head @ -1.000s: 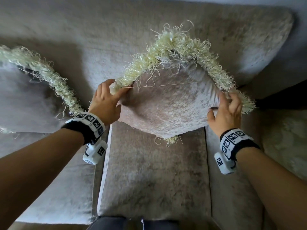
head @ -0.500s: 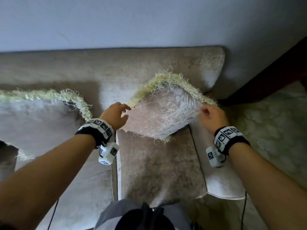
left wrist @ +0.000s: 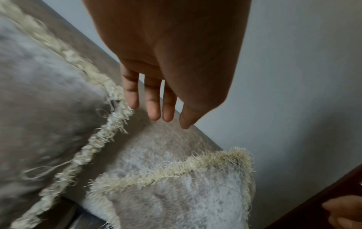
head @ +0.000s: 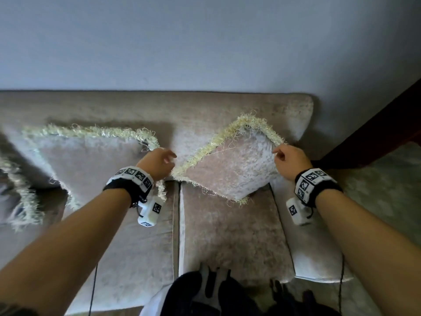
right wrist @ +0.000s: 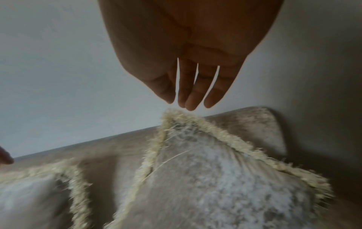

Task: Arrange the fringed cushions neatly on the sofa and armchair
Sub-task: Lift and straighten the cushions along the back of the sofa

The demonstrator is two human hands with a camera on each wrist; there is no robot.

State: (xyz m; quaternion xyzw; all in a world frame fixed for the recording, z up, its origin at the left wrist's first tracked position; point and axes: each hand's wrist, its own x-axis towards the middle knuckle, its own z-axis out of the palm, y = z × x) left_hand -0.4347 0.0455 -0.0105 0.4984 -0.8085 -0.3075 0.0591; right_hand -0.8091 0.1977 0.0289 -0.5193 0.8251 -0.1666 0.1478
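Observation:
A beige cushion [head: 234, 165] with a cream fringe stands on one corner against the back of the sofa [head: 205, 106], at its right end. My left hand [head: 159, 160] hovers off its left corner, fingers loose and empty. My right hand [head: 289, 158] hovers by its right edge, also holding nothing. In the left wrist view my left hand [left wrist: 156, 111] hangs with straight fingers above the cushion [left wrist: 176, 198]. In the right wrist view my right hand [right wrist: 188, 99] shows straight fingers just above the cushion's [right wrist: 215, 178] top corner. A second fringed cushion [head: 86, 160] leans flat at the left.
A third fringed cushion [head: 16, 190] shows blurred at the far left edge. The pale wall [head: 205, 42] rises behind the sofa. A dark wooden piece [head: 376, 133] and a patterned carpet [head: 387, 190] lie to the right. My dark-clothed legs [head: 216, 293] stand at the seat's front.
Both hands gripped the right cushion's side corners a second ago; they have let go and drawn back. The cushion now stands alone against the backrest. My head has pulled back and up.

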